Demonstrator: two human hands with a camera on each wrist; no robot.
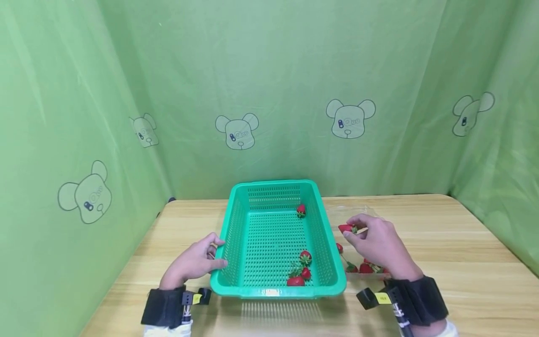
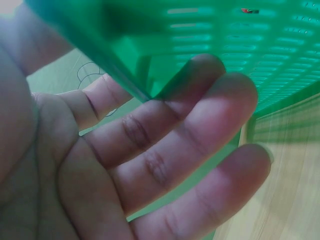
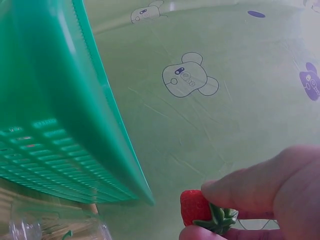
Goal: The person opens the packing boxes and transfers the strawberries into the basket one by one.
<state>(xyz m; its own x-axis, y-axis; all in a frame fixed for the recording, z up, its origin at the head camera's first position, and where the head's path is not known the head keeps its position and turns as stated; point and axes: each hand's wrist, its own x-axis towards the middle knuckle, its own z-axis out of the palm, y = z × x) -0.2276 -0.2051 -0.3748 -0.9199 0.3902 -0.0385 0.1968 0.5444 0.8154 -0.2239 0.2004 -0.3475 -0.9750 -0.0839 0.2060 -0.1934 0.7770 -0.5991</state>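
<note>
A green plastic basket (image 1: pixel 276 241) with slotted walls stands in the middle of the table. My left hand (image 1: pixel 197 258) grips its left rim, the thumb over the edge and the fingers (image 2: pixel 215 110) against the outer wall. Between thumb and fingertips, my right hand (image 1: pixel 376 238) pinches a red strawberry (image 1: pixel 346 228) by its leafy end, just beyond the basket's right rim. The same strawberry (image 3: pixel 195 206) shows its green leaves in the right wrist view. Inside the basket lie a strawberry (image 1: pixel 301 210) at the far right and several more (image 1: pixel 296 281) near the front right.
Right of the basket, partly under my right hand, sits a clear plastic box (image 1: pixel 337 215) with several strawberries (image 1: pixel 366 268) in it. The wooden table (image 1: pixel 455 252) reaches back to a green curtain (image 1: pixel 286 154) printed with bear heads.
</note>
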